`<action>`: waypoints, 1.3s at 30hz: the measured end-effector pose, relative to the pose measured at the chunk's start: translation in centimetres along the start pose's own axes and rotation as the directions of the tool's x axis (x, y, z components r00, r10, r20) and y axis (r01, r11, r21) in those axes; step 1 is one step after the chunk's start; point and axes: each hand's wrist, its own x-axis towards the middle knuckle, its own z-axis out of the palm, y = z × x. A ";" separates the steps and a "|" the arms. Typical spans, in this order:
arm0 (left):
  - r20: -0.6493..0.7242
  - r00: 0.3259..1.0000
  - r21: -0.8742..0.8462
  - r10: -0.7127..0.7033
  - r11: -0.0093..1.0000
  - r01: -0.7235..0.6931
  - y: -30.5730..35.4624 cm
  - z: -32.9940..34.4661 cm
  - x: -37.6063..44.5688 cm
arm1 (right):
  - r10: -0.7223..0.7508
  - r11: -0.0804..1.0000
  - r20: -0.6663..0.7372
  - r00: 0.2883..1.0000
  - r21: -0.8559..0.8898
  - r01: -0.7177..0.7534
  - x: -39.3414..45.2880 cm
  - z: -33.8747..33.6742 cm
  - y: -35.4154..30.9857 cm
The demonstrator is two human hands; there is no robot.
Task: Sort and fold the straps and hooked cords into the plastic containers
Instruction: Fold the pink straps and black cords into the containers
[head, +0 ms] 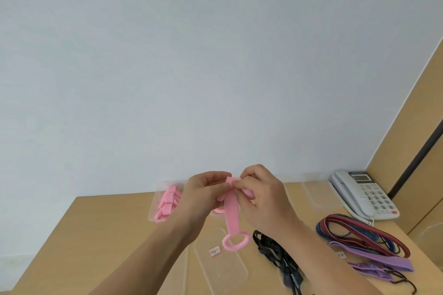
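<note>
I hold a pink strap (231,213) above the table with both hands. My left hand (203,193) and my right hand (262,195) pinch its folded top end between fingers and thumbs. The strap hangs down and ends in a pink ring (236,242). A clear plastic container (153,208) at the back left holds several folded pink straps (167,203). A clear lid or container with a small label (225,268) lies under the ring. Black hooked cords (278,256) lie to its right.
Red and blue striped cords (359,230) and purple straps (381,261) lie at the right on the wooden table (96,235). A white desk phone (364,193) stands at the back right beside another clear container (314,189). A pale wall rises behind.
</note>
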 end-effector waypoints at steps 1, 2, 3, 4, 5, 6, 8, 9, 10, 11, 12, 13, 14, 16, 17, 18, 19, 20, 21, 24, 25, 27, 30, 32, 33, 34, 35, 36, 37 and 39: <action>0.000 1.000 -0.004 0.008 1.000 -0.008 0.0 0.1 0.0 | 0.016 1.000 0.019 1.000 0.019 -0.017 -0.1 -0.1 -0.1; 0.004 1.000 -0.010 0.014 1.000 -0.014 -0.1 0.2 0.0 | 0.035 0.999 0.026 0.999 0.040 -0.036 -0.2 -0.3 -0.3; 0.010 1.000 -0.016 0.016 1.000 -0.016 -0.1 0.3 -0.1 | 0.062 0.995 0.024 0.998 0.071 -0.064 -0.2 -0.4 -0.5; 0.019 1.000 -0.022 0.012 1.000 -0.012 -0.2 0.4 -0.1 | 0.104 0.989 0.021 0.994 0.106 -0.105 -0.3 -0.5 -0.5; 0.027 1.000 -0.024 0.002 1.000 -0.002 -0.4 0.3 -0.1 | 0.155 0.978 0.024 0.988 0.139 -0.157 -0.2 -0.7 -0.5; 0.034 0.999 -0.022 -0.003 1.000 0.004 -0.5 0.3 -0.2 | 0.211 0.961 0.037 0.977 0.172 -0.214 -0.2 -0.9 -0.5; 0.038 0.999 -0.006 -0.004 1.000 0.004 -0.8 0.2 -0.2 | 0.328 0.900 0.095 0.940 0.272 -0.341 -0.1 -1.3 -0.5; 0.038 0.999 0.005 -0.002 1.000 0.002 -0.9 0.3 -0.3 | 0.381 0.851 0.133 0.915 0.336 -0.403 0.0 -1.5 -0.6; 0.042 0.999 0.013 0.003 1.000 -0.004 -0.8 0.4 -0.4 | 0.428 0.800 0.164 0.889 0.388 -0.457 0.1 -1.6 -0.7; 0.047 0.999 0.018 0.013 1.000 -0.013 -0.8 0.6 -0.5 | 0.474 0.755 0.183 0.861 0.418 -0.505 0.1 -1.7 -0.7; 0.051 0.998 0.022 0.022 0.999 -0.024 -0.7 0.8 -0.6 | 0.515 0.714 0.203 0.833 0.436 -0.548 0.0 -1.8 -0.7; 0.047 0.998 0.027 0.029 0.999 -0.031 -0.6 0.9 -0.7 | 0.543 0.679 0.223 0.810 0.452 -0.579 0.0 -1.8 -0.7; 0.045 0.998 0.031 0.034 0.999 -0.035 -0.5 1.0 -0.8 | 0.555 0.652 0.244 0.795 0.466 -0.598 0.0 -1.8 -0.8; 0.052 0.998 0.032 0.037 0.999 -0.039 -0.5 1.0 -0.8 | 0.541 0.657 0.259 0.800 0.463 -0.595 0.0 -2.0 -0.8; 0.056 0.998 0.028 0.032 0.999 -0.033 -0.4 0.9 -0.7 | 0.528 0.678 0.252 0.811 0.450 -0.582 0.0 -2.1 -0.9; 0.060 0.998 0.021 0.020 1.000 -0.021 -0.4 0.9 -0.7 | 0.518 0.697 0.240 0.821 0.439 -0.567 0.0 -2.2 -1.0; 0.063 0.998 0.011 0.006 1.000 -0.006 -0.3 0.9 -0.7 | 0.507 0.711 0.226 0.832 0.435 -0.552 0.1 -2.3 -1.1; 0.065 0.998 0.004 -0.011 1.000 0.011 -0.2 0.9 -0.6 | 0.500 0.721 0.214 0.839 0.435 -0.540 0.0 -2.3 -1.1; 0.071 0.997 0.004 -0.032 0.999 0.032 -0.1 0.9 -0.5 | 0.493 0.729 0.204 0.846 0.434 -0.530 0.0 -2.4 -1.1; 0.112 0.989 0.062 -0.097 0.994 0.091 0.3 0.9 -0.6 | 0.472 0.769 0.170 0.865 0.401 -0.498 -0.1 -2.3 -0.8; 0.120 0.985 0.087 -0.121 0.990 0.110 0.5 0.9 -0.7 | 0.457 0.788 0.154 0.876 0.387 -0.479 -0.2 -2.3 -0.7; 0.123 0.979 0.094 -0.161 0.984 0.150 0.6 0.8 -0.7 | 0.431 0.815 0.124 0.894 0.371 -0.445 -0.2 -2.2 -0.7; 0.129 0.973 0.047 -0.191 0.981 0.187 0.8 0.5 -0.7 | 0.393 0.844 0.082 0.916 0.364 -0.395 -0.2 -2.0 -0.6; 0.133 0.968 0.009 -0.211 0.977 0.211 1.0 0.5 -0.9 | 0.370 0.861 0.047 0.928 0.358 -0.362 -0.1 -1.9 -0.5; 0.130 0.967 -0.011 -0.219 0.975 0.222 1.0 0.5 -1.0 | 0.359 0.868 0.028 0.933 0.356 -0.345 -0.1 -1.9 -0.4; 0.123 0.967 -0.030 -0.224 0.973 0.229 1.1 0.6 -1.0 | 0.348 0.878 0.008 0.937 0.348 -0.329 -0.1 -1.8 -0.4; 0.112 0.968 -0.046 -0.226 0.972 0.232 1.1 0.7 -1.1 | 0.335 0.888 -0.009 0.942 0.337 -0.312 -0.1 -1.7 -0.3; 0.099 0.969 -0.059 -0.226 0.971 0.232 1.1 0.8 -1.1 | 0.319 0.901 -0.027 0.947 0.319 -0.294 -0.1 -1.5 -0.3; 0.081 0.971 -0.070 -0.224 0.971 0.230 1.1 0.9 -1.1 | 0.297 0.915 -0.046 0.954 0.298 -0.270 -0.1 -1.3 -0.2; 0.050 0.974 -0.077 -0.222 0.971 0.225 1.1 1.2 -1.1 | 0.248 0.944 -0.083 0.965 0.244 -0.222 -0.2 -1.0 0.0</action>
